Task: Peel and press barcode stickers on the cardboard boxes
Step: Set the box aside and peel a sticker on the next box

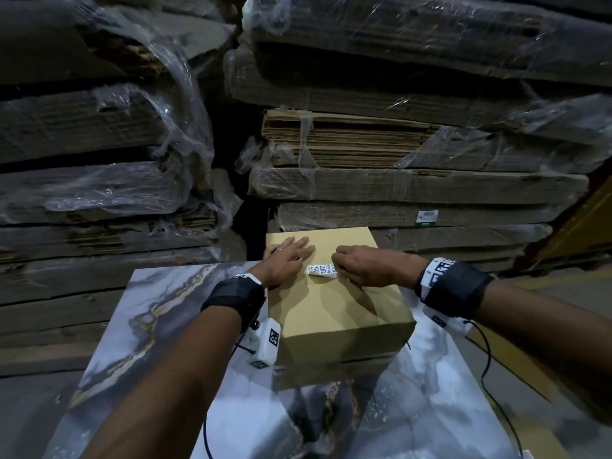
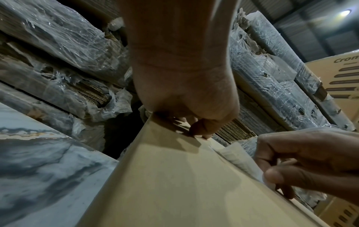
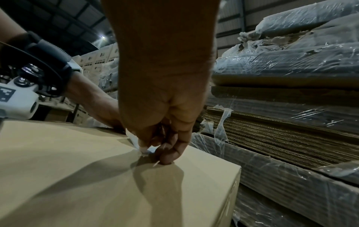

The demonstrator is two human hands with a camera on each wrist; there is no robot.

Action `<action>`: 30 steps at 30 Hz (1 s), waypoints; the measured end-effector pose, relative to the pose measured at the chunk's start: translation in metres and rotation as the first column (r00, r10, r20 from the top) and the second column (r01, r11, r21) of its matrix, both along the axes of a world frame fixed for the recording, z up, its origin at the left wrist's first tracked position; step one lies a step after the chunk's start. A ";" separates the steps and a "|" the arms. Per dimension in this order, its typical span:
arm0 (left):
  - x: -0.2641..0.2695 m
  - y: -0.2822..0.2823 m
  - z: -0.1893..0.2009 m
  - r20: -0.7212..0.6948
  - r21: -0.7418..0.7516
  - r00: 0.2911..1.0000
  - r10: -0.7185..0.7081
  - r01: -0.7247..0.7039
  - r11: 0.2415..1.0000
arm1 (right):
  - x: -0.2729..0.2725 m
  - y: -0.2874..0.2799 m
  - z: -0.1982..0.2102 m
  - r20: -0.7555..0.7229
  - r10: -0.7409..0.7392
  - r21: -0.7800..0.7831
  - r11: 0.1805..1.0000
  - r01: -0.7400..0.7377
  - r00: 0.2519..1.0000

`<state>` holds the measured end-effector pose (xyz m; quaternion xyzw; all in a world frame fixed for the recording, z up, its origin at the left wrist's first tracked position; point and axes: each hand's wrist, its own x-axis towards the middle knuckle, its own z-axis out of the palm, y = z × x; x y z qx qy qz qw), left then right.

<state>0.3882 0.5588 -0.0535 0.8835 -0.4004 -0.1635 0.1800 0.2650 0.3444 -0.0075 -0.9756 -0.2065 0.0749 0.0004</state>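
A plain tan cardboard box [image 1: 334, 313] stands on a marble-patterned table [image 1: 159, 326]. A white barcode sticker strip [image 1: 320, 270] lies across the box top between my hands. My left hand [image 1: 289, 256] rests flat on the top's far left part, fingers straight, its thumb pressing the cardboard [image 2: 202, 130]. My right hand [image 1: 361, 265] pinches the right end of the sticker strip [image 3: 136, 141] with curled fingers [image 3: 169, 152], just above the box top [image 3: 77, 169]. In the left wrist view the right hand [image 2: 303, 165] is at the lower right, and the strip's paper [image 2: 237, 158] curls up beside it.
Tall stacks of flattened cardboard wrapped in clear plastic [image 1: 414, 154] rise right behind the table, with more at the left [image 1: 99, 127]. A printed carton [image 2: 342, 79] stands off to the right. Black cables [image 1: 486, 359] hang from both wrist cameras.
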 end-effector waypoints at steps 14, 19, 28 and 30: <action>0.000 0.000 -0.001 -0.014 -0.005 1.000 0.000 0.000 1.000 | -0.011 -0.005 0.012 0.059 -0.153 0.208 0.968 0.138 0.986; -0.003 0.000 0.003 -0.010 -0.003 1.000 0.010 -0.010 1.000 | -0.024 0.006 0.012 -0.286 -0.519 0.491 0.643 0.588 0.806; -0.008 0.004 0.008 -0.003 0.004 1.000 -0.016 0.016 1.000 | 0.002 0.044 0.016 -0.573 -0.674 0.473 0.194 0.860 0.467; -0.008 0.004 0.008 0.011 0.016 1.000 -0.019 0.018 1.000 | 0.003 0.050 0.020 -0.599 -0.677 0.453 0.154 0.878 0.428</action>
